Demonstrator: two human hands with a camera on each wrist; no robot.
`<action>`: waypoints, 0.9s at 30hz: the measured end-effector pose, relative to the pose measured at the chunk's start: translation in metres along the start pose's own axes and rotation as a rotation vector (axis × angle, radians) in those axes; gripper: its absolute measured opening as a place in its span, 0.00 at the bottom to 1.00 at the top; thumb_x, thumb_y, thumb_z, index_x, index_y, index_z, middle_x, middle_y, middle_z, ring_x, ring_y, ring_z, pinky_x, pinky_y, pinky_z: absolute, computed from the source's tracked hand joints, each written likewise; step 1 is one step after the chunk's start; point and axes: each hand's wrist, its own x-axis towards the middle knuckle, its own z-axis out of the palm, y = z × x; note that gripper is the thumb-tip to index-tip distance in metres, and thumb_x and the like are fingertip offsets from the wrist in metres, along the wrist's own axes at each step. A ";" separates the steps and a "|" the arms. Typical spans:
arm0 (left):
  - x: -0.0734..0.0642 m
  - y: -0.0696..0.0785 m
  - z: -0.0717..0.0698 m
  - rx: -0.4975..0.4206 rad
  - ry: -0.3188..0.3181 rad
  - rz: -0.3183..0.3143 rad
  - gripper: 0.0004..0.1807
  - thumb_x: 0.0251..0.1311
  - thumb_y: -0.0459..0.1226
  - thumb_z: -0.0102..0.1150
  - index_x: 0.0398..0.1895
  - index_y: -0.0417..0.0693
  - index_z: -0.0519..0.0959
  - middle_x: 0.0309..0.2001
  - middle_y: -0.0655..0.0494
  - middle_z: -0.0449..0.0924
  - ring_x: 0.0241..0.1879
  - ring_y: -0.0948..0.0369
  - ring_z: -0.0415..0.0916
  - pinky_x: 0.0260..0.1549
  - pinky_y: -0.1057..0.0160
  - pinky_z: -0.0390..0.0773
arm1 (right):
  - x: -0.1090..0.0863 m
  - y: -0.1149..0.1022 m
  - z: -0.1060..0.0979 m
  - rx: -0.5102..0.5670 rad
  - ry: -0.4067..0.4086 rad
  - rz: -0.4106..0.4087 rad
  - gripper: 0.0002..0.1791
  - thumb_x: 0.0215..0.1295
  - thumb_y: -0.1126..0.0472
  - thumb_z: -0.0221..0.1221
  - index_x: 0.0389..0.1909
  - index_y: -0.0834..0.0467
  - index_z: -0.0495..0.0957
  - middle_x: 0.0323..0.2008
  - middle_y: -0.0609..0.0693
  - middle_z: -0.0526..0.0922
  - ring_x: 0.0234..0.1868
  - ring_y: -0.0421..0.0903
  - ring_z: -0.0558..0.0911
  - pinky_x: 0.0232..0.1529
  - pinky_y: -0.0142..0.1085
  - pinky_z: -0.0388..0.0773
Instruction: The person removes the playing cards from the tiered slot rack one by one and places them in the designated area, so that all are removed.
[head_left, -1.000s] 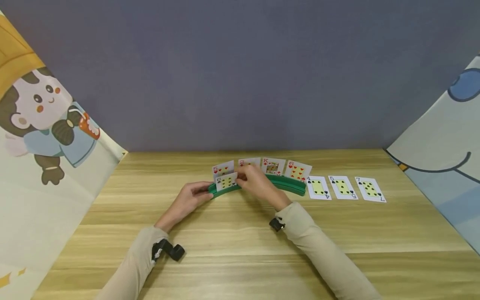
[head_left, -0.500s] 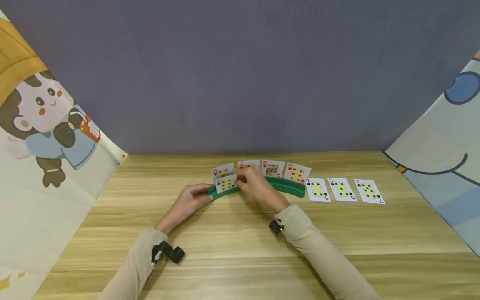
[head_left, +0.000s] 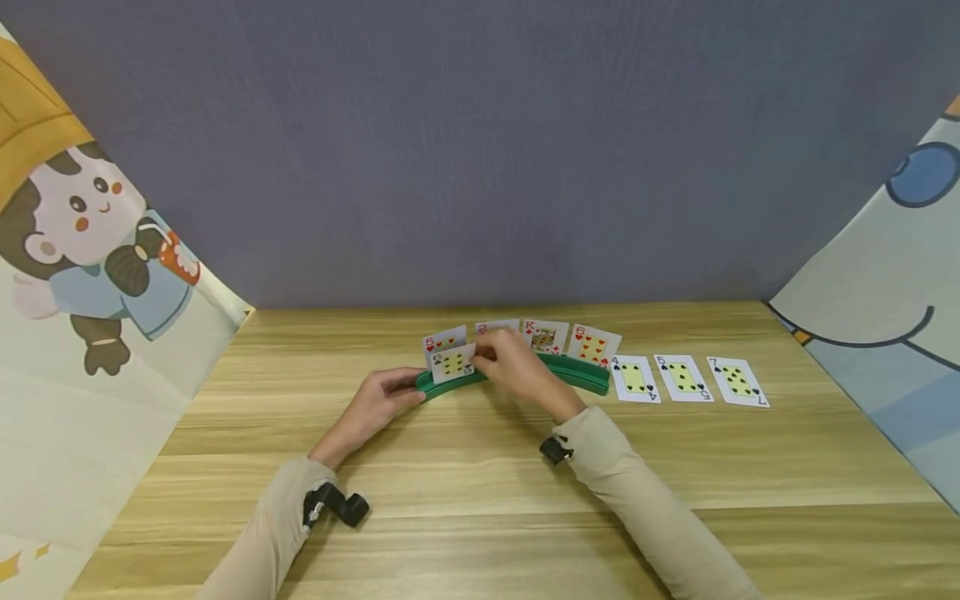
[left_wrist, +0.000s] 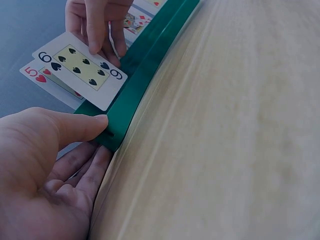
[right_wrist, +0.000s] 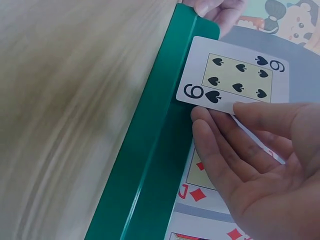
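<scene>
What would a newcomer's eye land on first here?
Probably the curved green rack in the middle, its left end held by the left hand. There the right hand pinches the six of spades in front of the five of hearts. Then perhaps the big cartoon figure at far left.

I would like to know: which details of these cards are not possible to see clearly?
- Head view: most of the two of diamonds, hidden by the right hand.
- Head view: lower part of the five of hearts, hidden by the six of spades.
- Right wrist view: most of the king of diamonds, cut off by the bottom edge.
</scene>
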 end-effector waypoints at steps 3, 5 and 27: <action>0.000 0.000 0.000 0.001 0.000 0.001 0.22 0.63 0.29 0.64 0.60 0.34 0.77 0.55 0.35 0.80 0.53 0.46 0.80 0.47 0.67 0.80 | -0.001 -0.002 -0.002 0.003 -0.002 0.003 0.06 0.68 0.67 0.61 0.31 0.61 0.84 0.32 0.51 0.84 0.30 0.40 0.80 0.33 0.34 0.80; 0.000 0.001 0.000 0.001 0.001 -0.001 0.22 0.63 0.29 0.64 0.60 0.34 0.77 0.55 0.35 0.80 0.53 0.46 0.80 0.47 0.67 0.80 | -0.002 -0.003 -0.004 0.004 -0.002 0.008 0.06 0.68 0.67 0.62 0.32 0.61 0.84 0.32 0.51 0.84 0.30 0.39 0.80 0.32 0.33 0.80; 0.001 -0.002 -0.001 0.005 -0.002 -0.014 0.22 0.63 0.30 0.64 0.60 0.34 0.77 0.55 0.35 0.80 0.52 0.47 0.81 0.47 0.66 0.81 | -0.030 -0.006 -0.035 0.060 0.058 -0.048 0.08 0.70 0.66 0.61 0.29 0.60 0.82 0.32 0.53 0.85 0.34 0.53 0.84 0.36 0.38 0.82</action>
